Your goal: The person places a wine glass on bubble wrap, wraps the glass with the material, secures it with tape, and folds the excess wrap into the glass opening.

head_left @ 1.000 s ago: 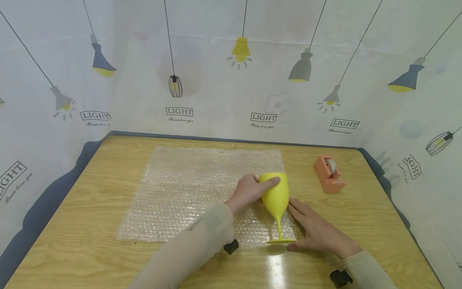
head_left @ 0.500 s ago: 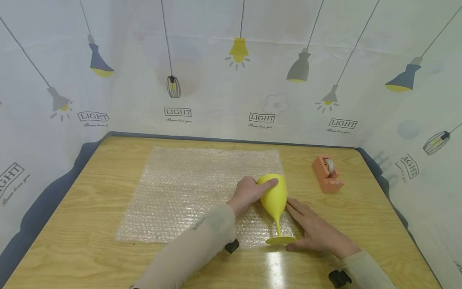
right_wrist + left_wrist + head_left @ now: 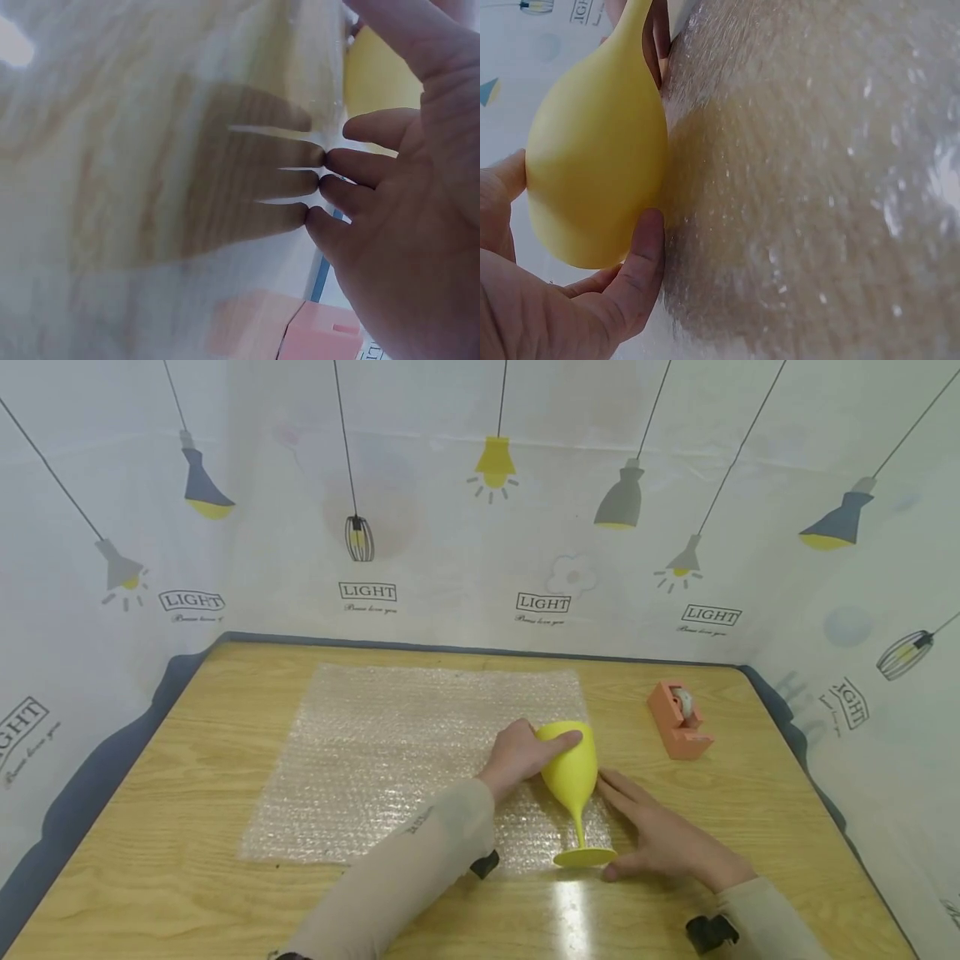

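Note:
A yellow goblet (image 3: 570,768) lies over the right edge of a bubble wrap sheet (image 3: 420,727), its mouth toward the back and its foot toward me. My left hand (image 3: 520,757) grips the bowl near the rim, thumb on top. In the left wrist view the thumb and fingers hold the bowl (image 3: 600,157) from two sides, close to the bubble wrap (image 3: 802,180). Beside the goblet, my right hand (image 3: 663,839) has its fingertips on the table at the sheet's right edge, thumb near the foot. The right wrist view shows these fingers (image 3: 352,199) slightly bent, holding nothing.
An orange tape dispenser (image 3: 681,722) with a roll of tape stands at the back right of the wooden table (image 3: 172,777). A white curtain (image 3: 450,527) printed with lamps surrounds the table's back and sides.
The goblet has tilted a little, so more of its foot's round face shows. The left hand keeps its hold on the bowl. The right hand has barely moved.

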`<action>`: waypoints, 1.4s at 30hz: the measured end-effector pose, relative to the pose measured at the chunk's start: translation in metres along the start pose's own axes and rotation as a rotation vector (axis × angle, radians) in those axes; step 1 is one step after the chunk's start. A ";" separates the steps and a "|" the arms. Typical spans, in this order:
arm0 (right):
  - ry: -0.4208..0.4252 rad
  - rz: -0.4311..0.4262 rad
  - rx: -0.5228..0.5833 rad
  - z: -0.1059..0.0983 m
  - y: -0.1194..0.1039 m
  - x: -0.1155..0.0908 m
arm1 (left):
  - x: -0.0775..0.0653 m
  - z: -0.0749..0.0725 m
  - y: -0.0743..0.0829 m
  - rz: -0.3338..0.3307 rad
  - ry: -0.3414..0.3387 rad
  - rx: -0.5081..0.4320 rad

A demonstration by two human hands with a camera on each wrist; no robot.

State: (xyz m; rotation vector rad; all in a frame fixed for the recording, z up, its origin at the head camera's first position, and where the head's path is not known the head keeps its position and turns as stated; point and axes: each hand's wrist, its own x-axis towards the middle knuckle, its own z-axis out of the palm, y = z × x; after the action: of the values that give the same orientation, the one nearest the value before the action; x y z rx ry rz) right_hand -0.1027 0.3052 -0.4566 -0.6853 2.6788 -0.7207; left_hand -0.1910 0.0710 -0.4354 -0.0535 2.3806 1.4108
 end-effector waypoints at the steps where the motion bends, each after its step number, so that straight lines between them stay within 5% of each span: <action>1: -0.005 -0.001 0.012 -0.001 0.000 0.000 | 0.000 0.000 0.000 0.000 0.000 0.001; 15: 0.100 0.002 0.288 -0.013 -0.008 0.003 | 0.000 0.001 0.003 -0.007 0.012 0.025; 24: 0.162 0.139 0.529 -0.014 -0.015 0.011 | 0.000 0.000 0.003 -0.010 0.006 0.012; 33: 0.213 0.293 0.534 -0.019 -0.020 0.022 | -0.001 -0.002 0.002 -0.002 -0.002 0.011; 42: 0.215 0.294 0.563 -0.018 -0.027 0.033 | -0.001 -0.003 0.002 -0.010 0.003 0.006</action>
State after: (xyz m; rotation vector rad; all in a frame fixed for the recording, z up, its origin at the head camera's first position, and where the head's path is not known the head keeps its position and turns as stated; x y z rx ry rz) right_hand -0.1274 0.2751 -0.4323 -0.0722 2.4785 -1.4369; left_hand -0.1911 0.0692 -0.4317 -0.0665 2.3830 1.4001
